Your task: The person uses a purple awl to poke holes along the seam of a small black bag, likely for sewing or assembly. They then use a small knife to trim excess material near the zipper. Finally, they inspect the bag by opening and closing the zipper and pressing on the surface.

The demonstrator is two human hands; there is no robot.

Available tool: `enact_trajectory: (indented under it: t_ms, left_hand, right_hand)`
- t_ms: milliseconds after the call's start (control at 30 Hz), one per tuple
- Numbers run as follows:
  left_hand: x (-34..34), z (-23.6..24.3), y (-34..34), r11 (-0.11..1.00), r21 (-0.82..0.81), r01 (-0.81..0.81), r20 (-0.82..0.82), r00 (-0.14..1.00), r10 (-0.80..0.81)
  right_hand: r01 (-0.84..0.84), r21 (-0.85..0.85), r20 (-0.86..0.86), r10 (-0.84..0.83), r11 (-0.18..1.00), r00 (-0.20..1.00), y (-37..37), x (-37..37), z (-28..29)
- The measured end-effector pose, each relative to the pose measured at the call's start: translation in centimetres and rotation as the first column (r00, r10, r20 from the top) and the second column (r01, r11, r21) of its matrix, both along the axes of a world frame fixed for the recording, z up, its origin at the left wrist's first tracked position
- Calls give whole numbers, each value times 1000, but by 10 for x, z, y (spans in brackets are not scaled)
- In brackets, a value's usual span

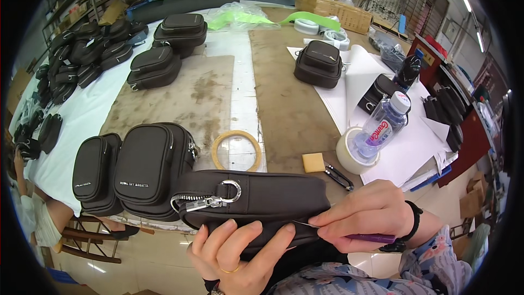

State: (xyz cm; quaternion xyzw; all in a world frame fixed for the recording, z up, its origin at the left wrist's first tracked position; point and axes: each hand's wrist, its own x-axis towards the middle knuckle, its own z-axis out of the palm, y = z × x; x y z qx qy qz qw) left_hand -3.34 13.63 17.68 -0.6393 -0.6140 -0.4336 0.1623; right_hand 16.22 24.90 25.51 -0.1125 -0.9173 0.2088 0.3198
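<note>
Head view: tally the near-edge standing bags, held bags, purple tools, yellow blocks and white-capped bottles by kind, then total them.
Standing bags: 2
Held bag: 1
Purple tool: 1
Yellow block: 1
White-capped bottle: 1
Total: 6

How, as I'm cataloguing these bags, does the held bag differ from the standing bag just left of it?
The held bag is turned on its side, while the standing bag is upright. The held bag shows a metal ring; the standing bag shows its front pocket. The left hand touches the held bag, not the standing bag. Both are dark and zippered.
</note>
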Motion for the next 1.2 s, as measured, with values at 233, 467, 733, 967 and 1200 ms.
enact_trajectory:
  t_ms: [233, 467, 733, 967, 1200]
  left_hand:
    - [0, 0, 1, 1000, 8, 0, -7, 1000, 0]
    - [4, -5, 0, 995, -7, -99, -26, 995, 98]
    - [-3, 3, -1, 998, -13, 55, -8, 998, -55]
    - [-3, 5, -1, 998, -21, 58, -5, 998, -58]
    - [-2, 7, 0, 997, -31, 72, 5, 997, -72]
  right_hand:
    - [3, 14, -4, -3, 1000, 1000, -1, 1, -1]
    - [-4, 7, 34, 4, 1000, 999, -2, 1, 3]
    - [-79, 54, 118, 72, 995, 990, 2, 1, 13]
    - [-250, 556, 195, 168, 793, 966, 15, 4, 5]
    - [-300, 623, 188, 234, 723, 954, 27, 7, -4]
